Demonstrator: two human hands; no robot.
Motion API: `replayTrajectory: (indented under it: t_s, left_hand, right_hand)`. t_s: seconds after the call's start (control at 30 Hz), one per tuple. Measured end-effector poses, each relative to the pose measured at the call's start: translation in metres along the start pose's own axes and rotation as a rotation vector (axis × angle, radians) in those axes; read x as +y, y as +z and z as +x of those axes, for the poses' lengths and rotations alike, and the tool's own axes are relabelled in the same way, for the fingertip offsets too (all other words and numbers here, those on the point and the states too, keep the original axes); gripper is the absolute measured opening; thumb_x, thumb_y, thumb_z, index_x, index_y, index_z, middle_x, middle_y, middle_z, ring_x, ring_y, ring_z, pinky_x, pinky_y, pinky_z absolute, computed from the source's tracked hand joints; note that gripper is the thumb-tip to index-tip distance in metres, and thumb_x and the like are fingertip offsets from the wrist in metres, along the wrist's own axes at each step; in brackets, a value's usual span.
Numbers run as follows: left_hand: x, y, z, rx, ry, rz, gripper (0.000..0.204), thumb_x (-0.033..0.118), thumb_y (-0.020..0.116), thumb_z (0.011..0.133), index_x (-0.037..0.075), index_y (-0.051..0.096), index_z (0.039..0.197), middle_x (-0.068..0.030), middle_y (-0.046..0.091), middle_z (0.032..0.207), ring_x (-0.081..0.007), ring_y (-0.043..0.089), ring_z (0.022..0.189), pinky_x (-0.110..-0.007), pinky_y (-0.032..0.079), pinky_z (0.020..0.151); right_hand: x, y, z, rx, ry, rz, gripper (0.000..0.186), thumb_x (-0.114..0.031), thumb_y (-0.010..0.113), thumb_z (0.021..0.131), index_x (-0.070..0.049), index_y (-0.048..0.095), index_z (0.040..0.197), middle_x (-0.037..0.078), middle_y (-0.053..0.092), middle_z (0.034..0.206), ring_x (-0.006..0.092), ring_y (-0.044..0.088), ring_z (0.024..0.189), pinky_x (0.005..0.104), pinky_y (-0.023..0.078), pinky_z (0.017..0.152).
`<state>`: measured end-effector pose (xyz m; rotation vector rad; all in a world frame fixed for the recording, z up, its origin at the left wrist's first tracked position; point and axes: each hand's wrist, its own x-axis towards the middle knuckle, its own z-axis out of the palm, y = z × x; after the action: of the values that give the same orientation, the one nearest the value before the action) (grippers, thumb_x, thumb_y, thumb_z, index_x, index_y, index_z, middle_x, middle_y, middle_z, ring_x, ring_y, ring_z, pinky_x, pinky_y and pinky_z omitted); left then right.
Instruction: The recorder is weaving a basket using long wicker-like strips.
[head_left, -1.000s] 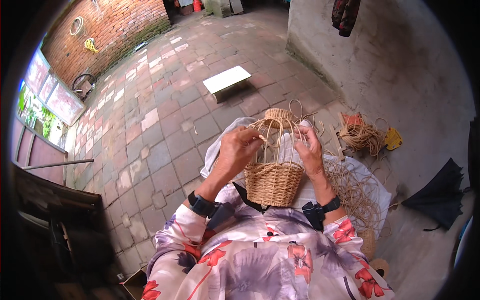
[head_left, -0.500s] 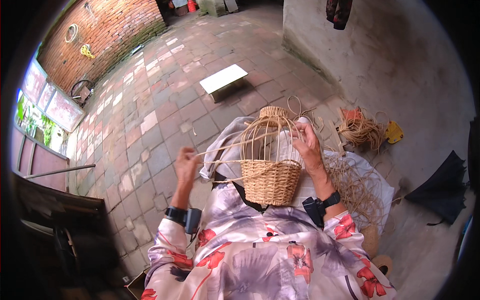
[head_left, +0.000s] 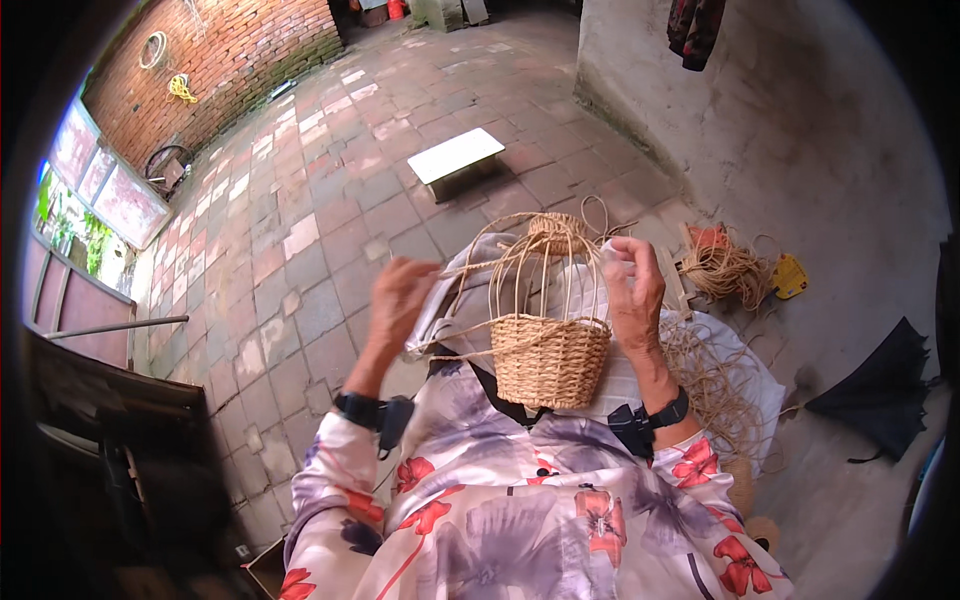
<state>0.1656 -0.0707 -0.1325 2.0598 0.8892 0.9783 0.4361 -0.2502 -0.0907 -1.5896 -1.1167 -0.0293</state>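
A woven straw-coloured basket (head_left: 550, 360) sits on pale cloth over my lap, its bare upright stakes rising toward a coiled woven piece (head_left: 557, 232) behind them. Out to the left of it, my left hand (head_left: 402, 298) is blurred, its fingers closed on a long cord (head_left: 470, 268) that runs to the stakes; other loose strands loop across the basket's left side. My right hand (head_left: 633, 290) is raised at the right of the stakes, fingers curled together; what they hold, if anything, I cannot make out.
Tangled cord (head_left: 705, 385) lies on white sheeting at my right, below a bundle (head_left: 725, 275) and a yellow object (head_left: 789, 276). A black umbrella (head_left: 875, 395) rests further right. A low white-topped bench (head_left: 455, 157) stands on the paving ahead. A dark piece of furniture (head_left: 120, 440) is at left.
My left hand pulled cord out leftward from the stakes, then rose and moved slightly back toward them. My right hand shifted a little to the right, and loops of cord now arch higher.
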Motion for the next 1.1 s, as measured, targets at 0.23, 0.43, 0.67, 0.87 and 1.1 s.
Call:
replayTrajectory:
  t_s: [0.23,0.43,0.67,0.87,1.1]
  left_hand:
    - [0.086,0.059,0.025,0.041,0.432,0.306,0.013,0.01,0.071,0.079,0.008,0.071,0.093,-0.0107,0.064,0.084,-0.028,0.066,0.073,-0.037,0.053,0.064]
    - [0.077,0.048,0.025,0.041,0.333,0.31,0.008,0.007,0.068,0.075,0.005,0.065,0.082,-0.0118,0.063,0.079,-0.0324,0.064,0.068,-0.041,0.051,0.061]
    - [-0.137,-0.153,-0.034,0.373,-0.096,0.883,0.006,0.011,0.062,0.072,0.008,0.066,0.076,-0.015,0.064,0.074,-0.0342,0.063,0.073,-0.042,0.049,0.065]
    - [-0.14,-0.221,-0.105,0.356,-0.7,-0.368,0.013,0.021,0.062,0.086,0.009,0.063,0.087,0.0029,0.058,0.071,-0.0051,0.054,0.062,-0.02,0.046,0.057]
    - [0.059,-0.046,0.001,-0.282,-0.609,-0.755,0.01,0.014,0.064,0.092,0.006,0.061,0.095,-0.003,0.063,0.082,-0.0086,0.06,0.069,-0.021,0.051,0.061]
  right_hand:
    - [-0.036,0.032,0.014,-0.204,-0.052,-0.326,0.043,-0.028,0.072,0.077,-0.008,0.055,0.111,0.012,0.057,0.108,0.0322,0.054,0.107,0.0474,0.045,0.089]
    - [-0.045,0.034,0.018,-0.299,0.017,-0.295,0.048,-0.023,0.071,0.074,-0.007,0.052,0.115,0.014,0.055,0.113,0.0344,0.055,0.108,0.047,0.046,0.089]
    - [-0.023,-0.001,0.015,-0.281,0.161,0.085,0.052,-0.014,0.067,0.073,-0.005,0.048,0.121,0.015,0.055,0.116,0.0279,0.058,0.103,0.0392,0.049,0.087]
    - [-0.013,-0.016,0.012,-0.244,0.278,0.135,0.049,-0.016,0.064,0.074,-0.005,0.048,0.118,0.01,0.053,0.113,0.0228,0.055,0.094,0.0357,0.047,0.083]
    - [-0.006,-0.003,0.008,-0.243,0.247,0.136,0.047,-0.015,0.063,0.074,-0.005,0.048,0.118,0.01,0.054,0.112,0.0228,0.054,0.094,0.0367,0.047,0.084]
